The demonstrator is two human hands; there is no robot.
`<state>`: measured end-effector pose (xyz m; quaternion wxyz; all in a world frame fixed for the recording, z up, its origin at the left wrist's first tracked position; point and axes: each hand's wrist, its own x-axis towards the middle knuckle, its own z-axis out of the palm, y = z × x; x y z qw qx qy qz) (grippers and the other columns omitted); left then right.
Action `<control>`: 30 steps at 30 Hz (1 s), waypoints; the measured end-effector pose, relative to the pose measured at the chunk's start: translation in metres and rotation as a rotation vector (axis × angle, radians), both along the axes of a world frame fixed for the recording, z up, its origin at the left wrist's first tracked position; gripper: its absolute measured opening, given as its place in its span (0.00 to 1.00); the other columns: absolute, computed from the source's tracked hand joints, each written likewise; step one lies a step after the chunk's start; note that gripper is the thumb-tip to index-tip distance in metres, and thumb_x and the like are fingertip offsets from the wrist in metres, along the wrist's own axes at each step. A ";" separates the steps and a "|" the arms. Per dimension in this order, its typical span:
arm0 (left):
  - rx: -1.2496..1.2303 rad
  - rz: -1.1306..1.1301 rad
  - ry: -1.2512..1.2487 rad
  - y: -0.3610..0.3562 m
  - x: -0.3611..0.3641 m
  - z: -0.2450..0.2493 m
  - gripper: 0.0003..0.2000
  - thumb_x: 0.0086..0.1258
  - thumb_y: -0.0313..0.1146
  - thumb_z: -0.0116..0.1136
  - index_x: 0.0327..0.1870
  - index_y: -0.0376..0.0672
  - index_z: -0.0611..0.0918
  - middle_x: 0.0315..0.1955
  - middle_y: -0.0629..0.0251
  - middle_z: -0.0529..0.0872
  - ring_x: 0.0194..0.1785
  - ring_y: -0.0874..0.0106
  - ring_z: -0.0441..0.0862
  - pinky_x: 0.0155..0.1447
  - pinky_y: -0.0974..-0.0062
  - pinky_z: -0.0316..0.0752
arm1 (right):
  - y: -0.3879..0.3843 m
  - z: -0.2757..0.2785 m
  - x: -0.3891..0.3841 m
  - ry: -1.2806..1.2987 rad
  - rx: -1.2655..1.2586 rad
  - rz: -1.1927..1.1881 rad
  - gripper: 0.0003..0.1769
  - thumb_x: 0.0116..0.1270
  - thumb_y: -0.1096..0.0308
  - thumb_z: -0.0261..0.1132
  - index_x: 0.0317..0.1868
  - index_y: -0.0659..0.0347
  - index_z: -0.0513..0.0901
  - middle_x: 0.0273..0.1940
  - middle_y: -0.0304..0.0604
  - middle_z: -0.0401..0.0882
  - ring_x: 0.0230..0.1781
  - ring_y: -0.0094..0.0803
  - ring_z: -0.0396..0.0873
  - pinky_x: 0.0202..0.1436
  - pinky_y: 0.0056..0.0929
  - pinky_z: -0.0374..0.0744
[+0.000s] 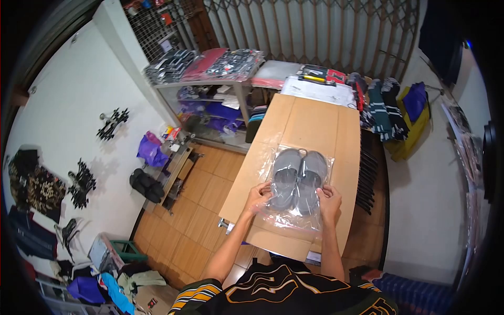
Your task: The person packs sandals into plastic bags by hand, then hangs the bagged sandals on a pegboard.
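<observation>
Head view, inspected from my remote station. The pair of grey slippers (286,175) lies side by side inside a clear plastic bag (289,218), flat on the near half of the table (317,119). My left hand (257,198) pinches the bag's left edge; my right hand (329,201) pinches the right edge. The hands are apart, with the slippers between them.

Done, as far as I can verify: both slippers are within the plastic, neatly aligned. Outstanding, in my judgement: the near end — a loose, wrinkled margin with a faint pink line — has yet to be confirmed. Whether it is sealed, I cannot tell. The film also looks creased around the slippers, so smoothing may remain. I rate the packing well advanced — closure unverified. At the table's far end lie white papers (319,91), well apart from the bag.
</observation>
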<state>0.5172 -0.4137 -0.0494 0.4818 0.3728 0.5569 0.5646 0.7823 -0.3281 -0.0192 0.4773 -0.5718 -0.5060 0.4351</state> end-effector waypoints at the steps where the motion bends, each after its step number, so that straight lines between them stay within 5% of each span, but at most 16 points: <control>1: 0.000 -0.024 -0.005 0.007 -0.002 -0.001 0.28 0.61 0.20 0.62 0.65 0.28 0.74 0.46 0.54 0.86 0.47 0.72 0.84 0.53 0.76 0.79 | 0.004 -0.001 -0.002 0.013 -0.015 -0.005 0.18 0.58 0.75 0.73 0.48 0.74 0.83 0.41 0.55 0.87 0.41 0.35 0.86 0.46 0.29 0.84; 14: 0.056 -0.218 0.047 0.066 -0.029 0.005 0.31 0.62 0.23 0.68 0.67 0.28 0.70 0.53 0.52 0.83 0.55 0.70 0.81 0.59 0.74 0.77 | 0.040 -0.009 -0.003 -0.103 0.029 -0.031 0.19 0.62 0.68 0.73 0.48 0.73 0.82 0.39 0.55 0.87 0.40 0.34 0.86 0.42 0.27 0.82; 17: 0.122 -0.320 0.011 0.061 -0.039 0.000 0.29 0.67 0.28 0.66 0.67 0.28 0.71 0.54 0.52 0.82 0.56 0.69 0.80 0.60 0.73 0.76 | 0.025 -0.018 0.003 0.098 0.062 -0.052 0.21 0.65 0.64 0.71 0.52 0.73 0.80 0.40 0.56 0.87 0.42 0.34 0.86 0.44 0.27 0.81; 20: -0.027 -0.324 -0.022 0.038 -0.054 0.011 0.26 0.73 0.32 0.62 0.67 0.29 0.71 0.54 0.52 0.82 0.56 0.68 0.80 0.61 0.73 0.76 | -0.015 -0.020 0.014 0.006 -0.016 -0.157 0.22 0.68 0.63 0.69 0.53 0.74 0.79 0.38 0.54 0.87 0.41 0.33 0.85 0.45 0.27 0.81; 21: -0.131 -0.334 -0.244 0.031 -0.062 0.007 0.25 0.74 0.33 0.60 0.66 0.30 0.71 0.53 0.52 0.82 0.55 0.68 0.81 0.59 0.72 0.78 | -0.037 -0.013 0.014 0.006 -0.013 -0.180 0.22 0.68 0.63 0.69 0.53 0.74 0.79 0.38 0.54 0.87 0.41 0.33 0.85 0.45 0.27 0.81; 23: -0.250 -0.356 -0.464 0.011 -0.067 0.008 0.24 0.75 0.35 0.59 0.66 0.30 0.71 0.52 0.52 0.83 0.54 0.69 0.82 0.57 0.72 0.79 | -0.086 0.009 0.009 -0.137 0.009 -0.233 0.16 0.71 0.66 0.66 0.48 0.73 0.80 0.33 0.43 0.85 0.25 0.20 0.78 0.25 0.20 0.75; 26: -0.154 -0.399 -0.054 -0.031 -0.060 0.018 0.22 0.70 0.30 0.64 0.60 0.27 0.73 0.38 0.56 0.86 0.37 0.72 0.86 0.37 0.79 0.81 | -0.128 0.001 0.016 0.096 -0.228 -0.211 0.11 0.69 0.70 0.67 0.45 0.71 0.81 0.33 0.44 0.85 0.25 0.20 0.80 0.24 0.17 0.76; 30: -0.181 -0.313 0.080 -0.056 -0.062 0.024 0.20 0.68 0.25 0.64 0.59 0.30 0.75 0.29 0.58 0.87 0.30 0.74 0.86 0.31 0.81 0.79 | -0.149 -0.009 0.008 0.187 -0.163 -0.427 0.09 0.67 0.73 0.68 0.43 0.70 0.80 0.33 0.45 0.85 0.26 0.23 0.81 0.26 0.16 0.78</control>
